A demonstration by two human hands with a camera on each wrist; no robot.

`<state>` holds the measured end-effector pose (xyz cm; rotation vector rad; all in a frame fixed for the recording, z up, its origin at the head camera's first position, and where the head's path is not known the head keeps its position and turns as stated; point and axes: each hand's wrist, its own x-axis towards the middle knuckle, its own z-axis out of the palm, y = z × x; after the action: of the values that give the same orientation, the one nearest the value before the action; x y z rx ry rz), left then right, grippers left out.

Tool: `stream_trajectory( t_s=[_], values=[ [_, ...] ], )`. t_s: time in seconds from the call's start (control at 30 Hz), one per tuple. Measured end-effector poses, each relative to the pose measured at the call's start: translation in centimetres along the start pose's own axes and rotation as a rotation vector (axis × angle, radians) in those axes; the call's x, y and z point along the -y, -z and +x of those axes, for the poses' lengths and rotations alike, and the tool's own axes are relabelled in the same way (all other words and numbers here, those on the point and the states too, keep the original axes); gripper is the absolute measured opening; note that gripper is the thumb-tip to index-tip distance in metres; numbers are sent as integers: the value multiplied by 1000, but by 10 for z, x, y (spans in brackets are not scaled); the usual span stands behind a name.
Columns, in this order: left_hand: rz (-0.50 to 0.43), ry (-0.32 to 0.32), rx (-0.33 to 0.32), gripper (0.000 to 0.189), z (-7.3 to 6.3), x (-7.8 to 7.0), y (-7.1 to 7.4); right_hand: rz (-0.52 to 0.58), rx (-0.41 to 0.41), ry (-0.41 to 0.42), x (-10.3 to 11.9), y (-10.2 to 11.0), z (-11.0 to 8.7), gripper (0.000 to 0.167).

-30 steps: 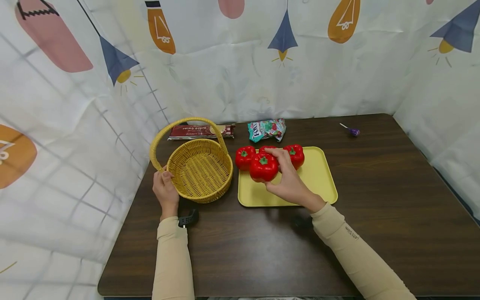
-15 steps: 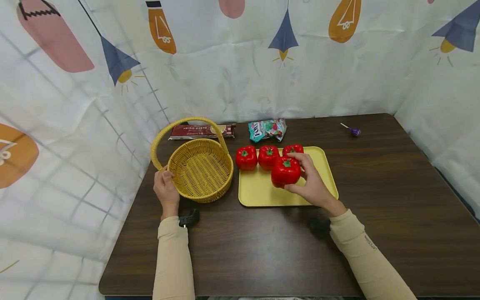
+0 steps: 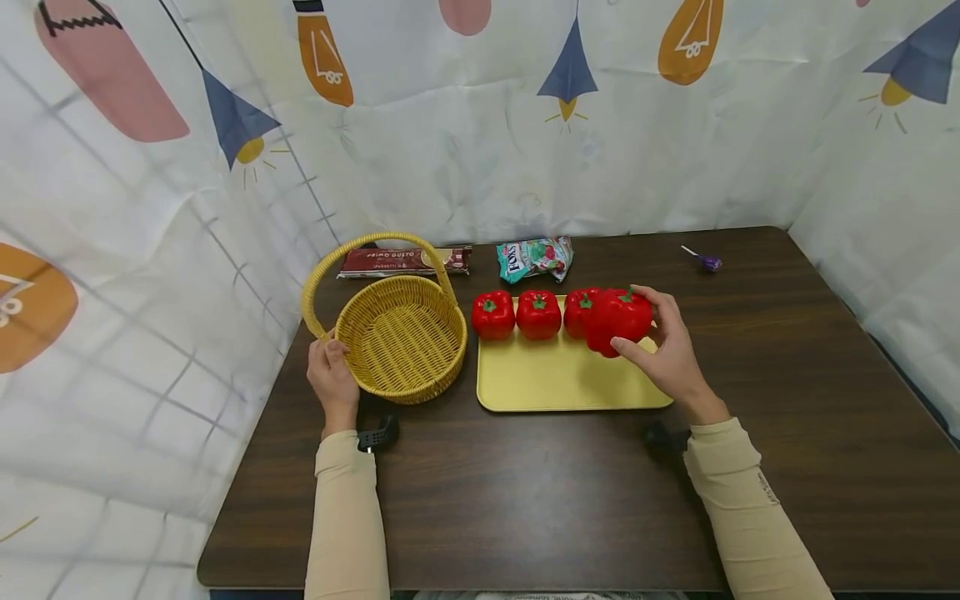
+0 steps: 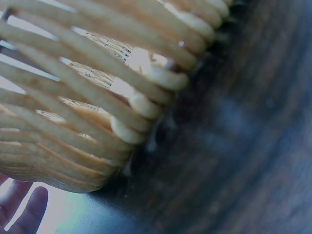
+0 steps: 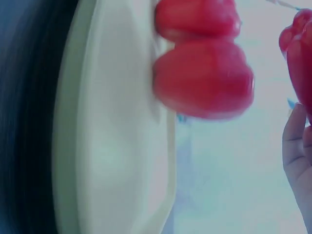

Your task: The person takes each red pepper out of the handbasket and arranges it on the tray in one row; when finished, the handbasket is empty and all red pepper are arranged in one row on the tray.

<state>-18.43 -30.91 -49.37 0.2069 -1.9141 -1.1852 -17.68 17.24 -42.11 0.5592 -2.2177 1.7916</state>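
Observation:
In the head view, my left hand point(image 3: 332, 382) grips the base of the handle of a yellow wicker basket point(image 3: 401, 337), which stands upright on the table. Its woven wall point(image 4: 73, 122) fills much of the left wrist view. My right hand point(image 3: 675, 354) pinches a red bell pepper point(image 3: 617, 323), slightly tilted, over the right part of a yellow tray point(image 3: 555, 387). Three more red peppers form a row along the tray's back: a left one point(image 3: 492, 316), a middle one point(image 3: 538, 316) and a right one point(image 3: 578, 311), the last partly hidden by the held pepper.
Behind the basket lies a dark red spaghetti pack point(image 3: 390, 262). A teal and red snack packet point(image 3: 534, 259) is behind the tray, and a purple lollipop point(image 3: 708, 263) lies at the back right. A printed curtain point(image 3: 465, 167) borders the dark wooden table point(image 3: 525, 500).
My right hand has carried the pepper rightward, from in front of the middle pepper to the tray's right part, and it now tilts. The left hand and basket stay put.

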Motion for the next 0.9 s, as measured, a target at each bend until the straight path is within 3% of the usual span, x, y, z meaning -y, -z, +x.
stream_trajectory(
  t_s=[0.1, 0.2, 0.33, 0.43, 0.53, 0.73, 0.9],
  values=[
    [-4, -2, 0, 77, 0, 0, 0, -59, -60, 0, 8, 6, 0, 74],
    [1, -12, -4, 78, 1, 0, 0, -30, -116, -21, 11, 10, 0, 72],
    [1, 5, -6, 81, 2, -3, 3, 118, -203, -47, -10, 16, 3, 71],
    [-5, 27, -3, 82, 2, -5, 4, 169, -261, -69, -27, 20, 5, 73],
    [-6, 30, 3, 82, 1, -5, 4, 120, -289, -132, -32, 23, 5, 76],
    [0, 25, 5, 81, 1, -3, 3, -59, -261, -261, -42, 28, 4, 86],
    [3, 14, 6, 79, 1, -2, 0, -155, -233, -303, -51, 29, 3, 86]
  ],
)
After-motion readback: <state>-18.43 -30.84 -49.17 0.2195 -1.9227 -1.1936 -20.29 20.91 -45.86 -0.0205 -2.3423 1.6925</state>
